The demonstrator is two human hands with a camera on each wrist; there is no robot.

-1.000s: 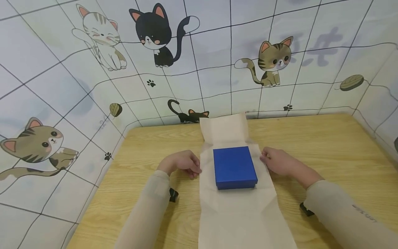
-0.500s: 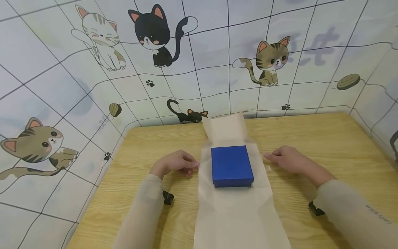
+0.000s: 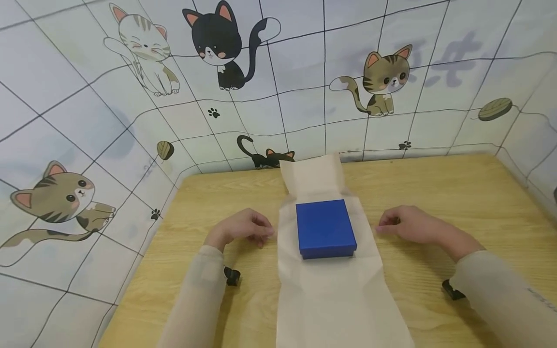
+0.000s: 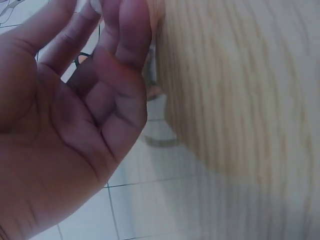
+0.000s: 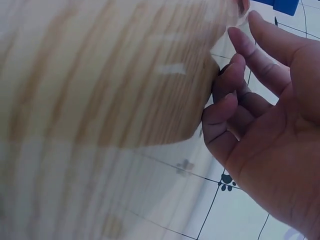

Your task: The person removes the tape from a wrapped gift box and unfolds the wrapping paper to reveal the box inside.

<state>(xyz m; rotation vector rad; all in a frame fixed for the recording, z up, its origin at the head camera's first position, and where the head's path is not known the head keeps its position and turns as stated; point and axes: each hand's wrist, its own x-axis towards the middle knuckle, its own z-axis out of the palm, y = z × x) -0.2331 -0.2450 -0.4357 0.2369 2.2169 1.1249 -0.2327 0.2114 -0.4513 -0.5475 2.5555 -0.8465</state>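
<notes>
A square blue box (image 3: 326, 227) with its lid on sits on a long strip of creased beige paper (image 3: 330, 295). Just left of the paper my left hand (image 3: 245, 226) hovers over the table with loosely bent fingers. Its palm faces the left wrist camera, and I see nothing held in it. On the other side my right hand (image 3: 411, 223) is near the paper's right edge, apart from the box. In the right wrist view its thumb and index finger stand slightly apart, with the other fingers loosely bent. A blue corner of the box (image 5: 287, 6) shows beyond the fingertips.
The wooden table (image 3: 457, 193) runs back to a wall (image 3: 300, 58) printed with cartoon cats and grid lines. At the back, the paper's far end (image 3: 313, 171) rises against the wall. Black wrist mounts (image 3: 232, 276) hang under both sleeves.
My right hand has let go of the paper's right edge and drawn away to the right. The left hand has shifted slightly left, off the paper's edge. The box has stayed in place.
</notes>
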